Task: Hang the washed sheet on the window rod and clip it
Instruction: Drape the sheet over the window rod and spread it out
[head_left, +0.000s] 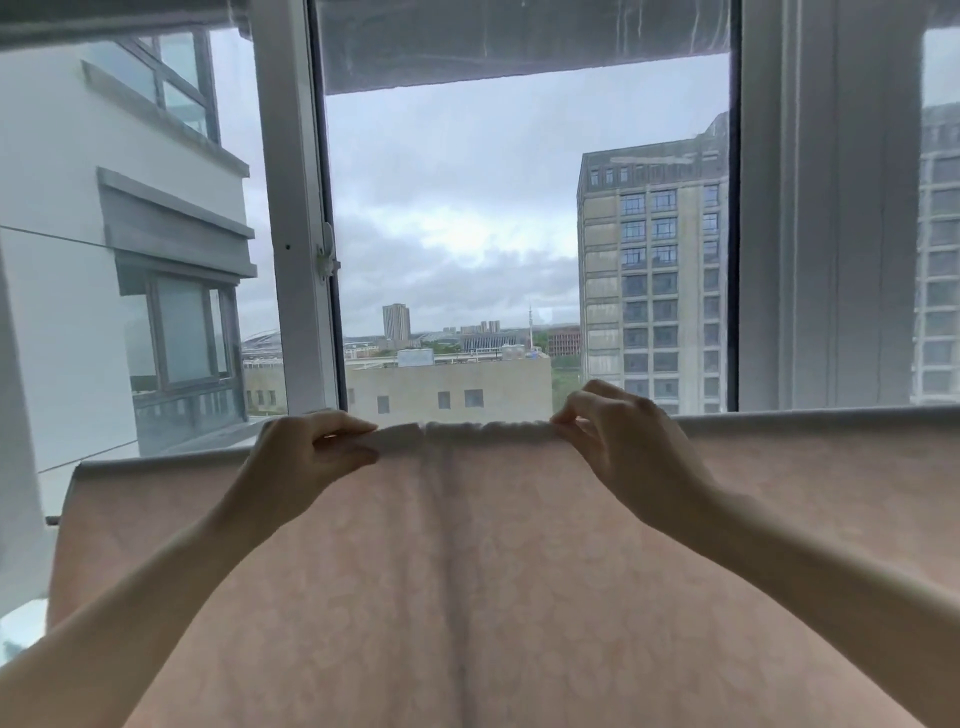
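A pale pink sheet (493, 571) with a faint printed pattern is draped over a horizontal rod in front of an open window and fills the lower half of the view. The rod itself is covered by the fabric; only its bare end (52, 520) is seen protruding at the left, just past the edge of the cloth. A darker vertical crease runs down the middle of the sheet.

The top fold of the sheet is gripped by both hands, which are held apart on either side of that crease. By the left hand (306, 452) the fold is pinched between the thumb below and the curled fingers (343, 423) above. By the right hand (618, 441) the edge is pinched between the thumb and the bent fingertips (566, 415), with the remaining fingers curled over the top. Between the two hands the fabric is gathered into small ruffles along the fold.

Beyond the sheet, the white window frame (291, 208) with a latch (327, 254) is seen, and outside it a tall grey building (649, 270), lower roofs and a cloudy sky.
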